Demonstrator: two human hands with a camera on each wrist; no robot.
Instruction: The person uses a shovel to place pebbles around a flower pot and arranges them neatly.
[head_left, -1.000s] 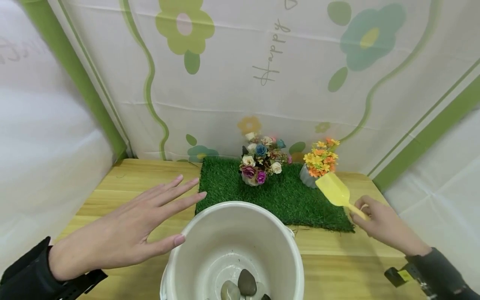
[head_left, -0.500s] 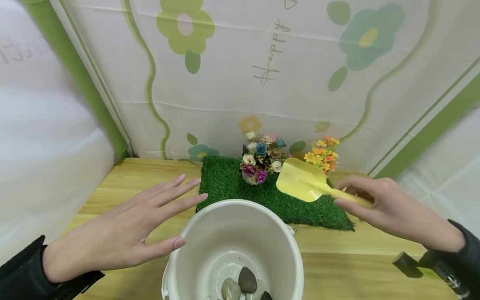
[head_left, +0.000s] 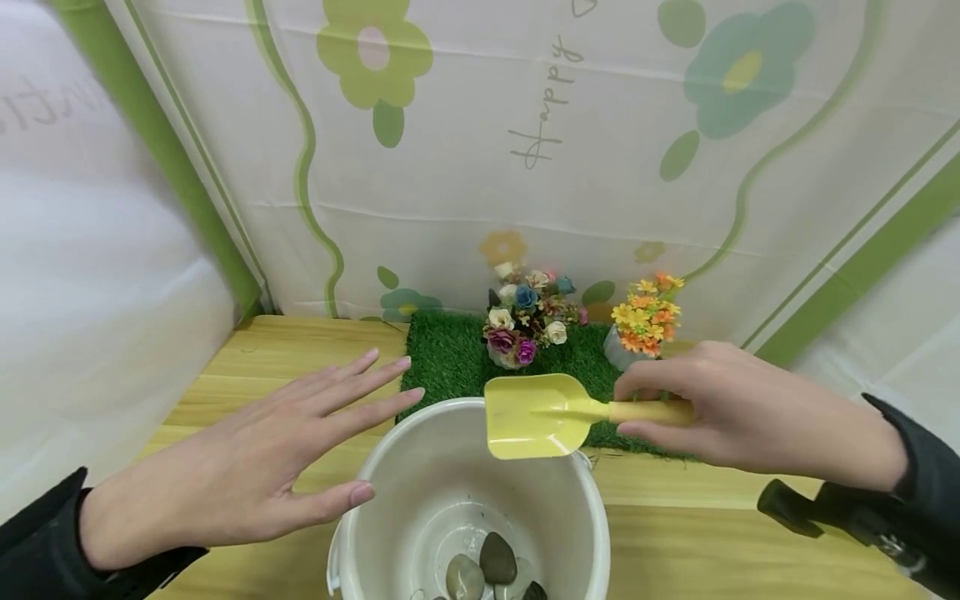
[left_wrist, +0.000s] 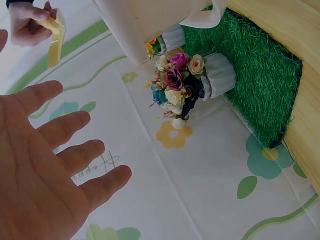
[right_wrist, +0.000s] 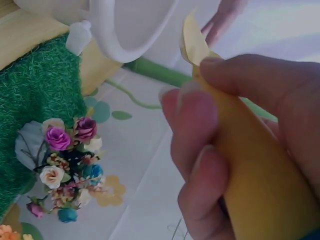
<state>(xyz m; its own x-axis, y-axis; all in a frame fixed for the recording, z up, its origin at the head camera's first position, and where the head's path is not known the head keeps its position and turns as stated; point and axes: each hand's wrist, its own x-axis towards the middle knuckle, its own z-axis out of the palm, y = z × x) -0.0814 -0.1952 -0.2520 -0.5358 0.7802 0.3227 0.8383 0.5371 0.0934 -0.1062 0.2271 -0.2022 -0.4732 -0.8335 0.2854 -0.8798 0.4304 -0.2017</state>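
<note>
In the head view my right hand (head_left: 720, 412) grips the handle of a yellow toy shovel (head_left: 536, 417). Its blade points left, above the far right rim of a white bucket (head_left: 600, 533). The right wrist view shows thumb and fingers wrapped round the yellow handle (right_wrist: 260, 170). My left hand (head_left: 255, 467) is spread flat with straight fingers, palm down, beside the bucket's left rim, holding nothing. Inside the bucket lie several smooth stones, among them a dark one (head_left: 498, 558) and a paler one (head_left: 465, 577); the bucket's near side is cut off by the frame.
Behind the bucket, a green artificial grass mat (head_left: 442, 367) lies on the wooden table (head_left: 675, 533). On it stand a pot of mixed roses (head_left: 525, 317) and a pot of yellow and orange flowers (head_left: 645, 317). A printed white curtain (head_left: 450, 183) hangs behind.
My right hand has brought the shovel leftward from beside the orange flowers, so its blade now overlaps the bucket's rim. The left hand has hardly moved.
</note>
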